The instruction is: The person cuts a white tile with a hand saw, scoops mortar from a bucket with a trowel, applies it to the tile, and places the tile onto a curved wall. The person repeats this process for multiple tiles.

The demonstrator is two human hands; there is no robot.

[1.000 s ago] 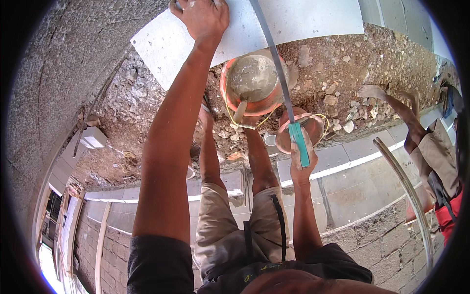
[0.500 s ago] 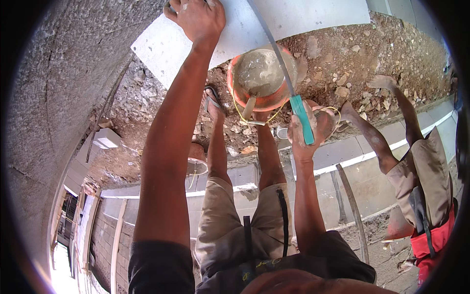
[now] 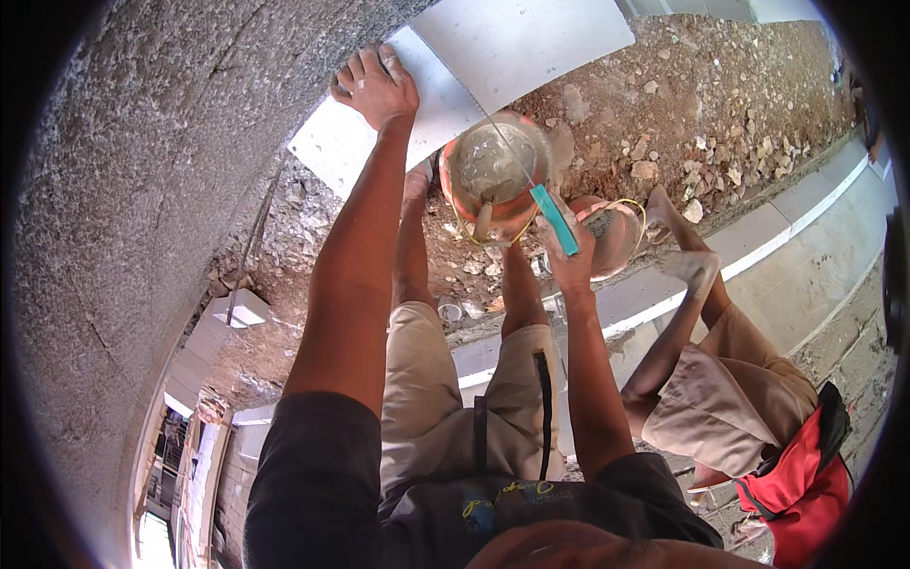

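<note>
Two dark sleeves (image 3: 318, 465) lie closest, with the person's beige shorts (image 3: 427, 408) between them. Past these, the right hand (image 3: 582, 248) is closed around a saw (image 3: 555, 220) by its teal handle; the thin blade — seen almost edge-on — runs up and leftward onto a white panel (image 3: 531, 47). How deep it has cut, I cannot tell. Near that fist stands a reddish bucket (image 3: 616, 235), and beside it a larger orange bucket (image 3: 512, 207) of wet grey mix (image 3: 493, 161). Farther up, the left hand (image 3: 379, 90) lies flattish on the panel's left part, fingers slightly apart, with no visible grip. Off right, a co-worker in tan shorts (image 3: 725, 398) sits or crouches; beyond spreads stony soil (image 3: 701, 95).
</note>
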